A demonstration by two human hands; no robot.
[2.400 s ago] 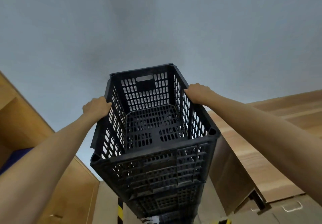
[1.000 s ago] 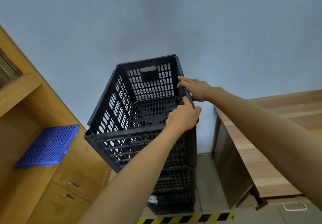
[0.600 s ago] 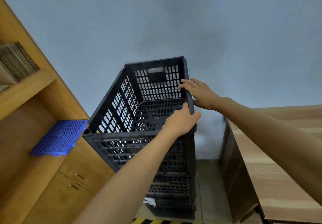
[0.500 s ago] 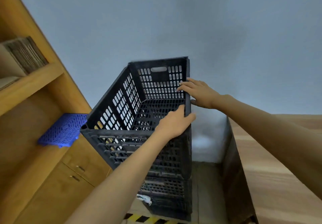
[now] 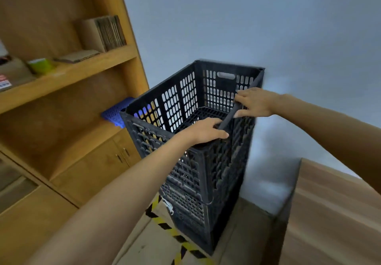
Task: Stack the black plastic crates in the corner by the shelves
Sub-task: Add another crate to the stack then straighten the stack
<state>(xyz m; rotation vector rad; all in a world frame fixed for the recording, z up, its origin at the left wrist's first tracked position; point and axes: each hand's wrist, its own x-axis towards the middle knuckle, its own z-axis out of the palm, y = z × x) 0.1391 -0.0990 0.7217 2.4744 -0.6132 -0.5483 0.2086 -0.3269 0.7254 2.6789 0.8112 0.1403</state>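
Both hands clamp one long rim of the top crate point(image 5: 186, 108): left hand point(image 5: 203, 133) nearer, right hand point(image 5: 254, 104) beyond it.

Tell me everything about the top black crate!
The top black crate looks like hard plastic, with slotted walls, a grid floor and a handle hole in its far wall. It is empty and sits upright on a stack of matching crates in the corner beside the wooden shelves. The left hand and right hand both grip its right rim.
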